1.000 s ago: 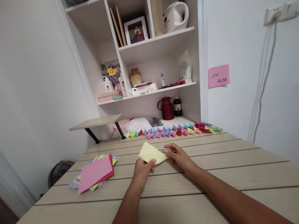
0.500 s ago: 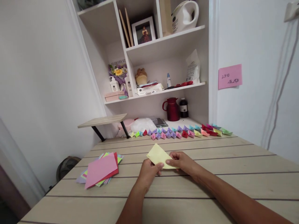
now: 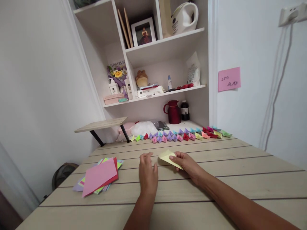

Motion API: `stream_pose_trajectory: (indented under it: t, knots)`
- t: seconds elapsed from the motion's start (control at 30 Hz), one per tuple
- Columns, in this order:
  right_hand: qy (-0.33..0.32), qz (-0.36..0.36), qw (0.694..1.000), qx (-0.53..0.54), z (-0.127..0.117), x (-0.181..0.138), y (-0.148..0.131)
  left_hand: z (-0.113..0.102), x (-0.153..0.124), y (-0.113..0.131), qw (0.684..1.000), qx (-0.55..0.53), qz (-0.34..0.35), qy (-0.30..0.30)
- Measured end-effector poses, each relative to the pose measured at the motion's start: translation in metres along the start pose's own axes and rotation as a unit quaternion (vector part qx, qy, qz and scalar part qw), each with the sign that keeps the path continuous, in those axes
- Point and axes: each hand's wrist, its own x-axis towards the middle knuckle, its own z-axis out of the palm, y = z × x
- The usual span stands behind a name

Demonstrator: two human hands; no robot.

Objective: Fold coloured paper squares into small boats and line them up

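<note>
Yellow paper (image 3: 166,156) gripped by right hand (image 3: 188,166); left hand (image 3: 148,175) unladen, its fingers parted.
Head view: the yellow paper is pinched between right thumb and fingers over the planked tabletop (image 3: 91,218), at two o'clock from the left hand, which is held apart from it, fingers loosely bent. From the left hand, a paper stack (image 3: 100,175) is noted at nine o'clock, folded papers (image 3: 179,138) at one.
</note>
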Motion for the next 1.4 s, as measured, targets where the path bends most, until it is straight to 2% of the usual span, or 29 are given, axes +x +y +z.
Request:
stream_pose_trajectory:
  t: [0.1, 0.2, 0.27, 0.33, 0.4, 0.47, 0.53, 0.6, 0.7, 0.8, 0.9, 1.03, 1.17, 1.27, 1.4]
  knots:
    - [-0.016, -0.003, 1.000, 0.005, 0.003, -0.003, -0.002, 0.003, -0.006, 0.013, 0.982, 0.127, 0.125, -0.058]
    - [-0.044, 0.004, 0.999, -0.002, 0.009, -0.008, -0.005, 0.004, -0.008, 0.019, 0.973, 0.134, 0.154, -0.106]
    - [-0.058, -0.001, 0.998, -0.008, 0.013, -0.010, -0.007, 0.005, -0.007, 0.016, 0.986, 0.053, 0.106, -0.113]
    - [-0.051, -0.022, 0.998, -0.012, 0.013, -0.009, -0.008, 0.005, -0.004, 0.008, 0.994, -0.082, -0.015, -0.077]
    - [-0.022, -0.050, 0.998, -0.017, 0.009, -0.005, -0.008, 0.005, 0.000, -0.001, 0.972, -0.189, -0.138, -0.026]
    - [0.013, -0.073, 0.997, -0.027, 0.001, 0.001, -0.005, 0.002, 0.004, -0.008, 0.954, -0.230, -0.191, -0.007]
    - [0.035, -0.098, 0.993, -0.050, -0.007, 0.005, -0.001, -0.002, 0.006, -0.013, 0.941, -0.262, -0.214, -0.018]
    - [0.038, -0.156, 0.979, -0.129, -0.011, 0.007, 0.003, -0.005, 0.007, -0.013, 0.924, -0.301, -0.232, -0.049]
    - [0.020, -0.274, 0.922, -0.272, -0.006, 0.005, 0.004, -0.005, 0.005, -0.010, 0.900, -0.346, -0.249, -0.094]
    - [-0.005, -0.373, 0.862, -0.343, 0.006, -0.002, 0.000, -0.002, 0.004, -0.007, 0.884, -0.372, -0.257, -0.113]
    - [-0.044, -0.406, 0.839, -0.361, 0.014, -0.007, -0.004, 0.000, 0.003, -0.006, 0.877, -0.383, -0.261, -0.128]
    - [-0.073, -0.375, 0.861, -0.336, 0.012, -0.007, -0.005, 0.000, 0.004, -0.006, 0.875, -0.386, -0.262, -0.127]
    - [-0.026, -0.322, 0.905, -0.276, 0.005, 0.000, -0.003, 0.001, 0.005, -0.008, 0.876, -0.385, -0.262, -0.123]
    - [-0.020, -0.251, 0.941, -0.226, 0.000, 0.005, 0.000, 0.002, 0.004, -0.010, 0.877, -0.380, -0.259, -0.137]
    - [-0.029, -0.196, 0.961, -0.194, -0.003, 0.007, 0.004, 0.002, 0.003, -0.010, 0.880, -0.369, -0.254, -0.157]
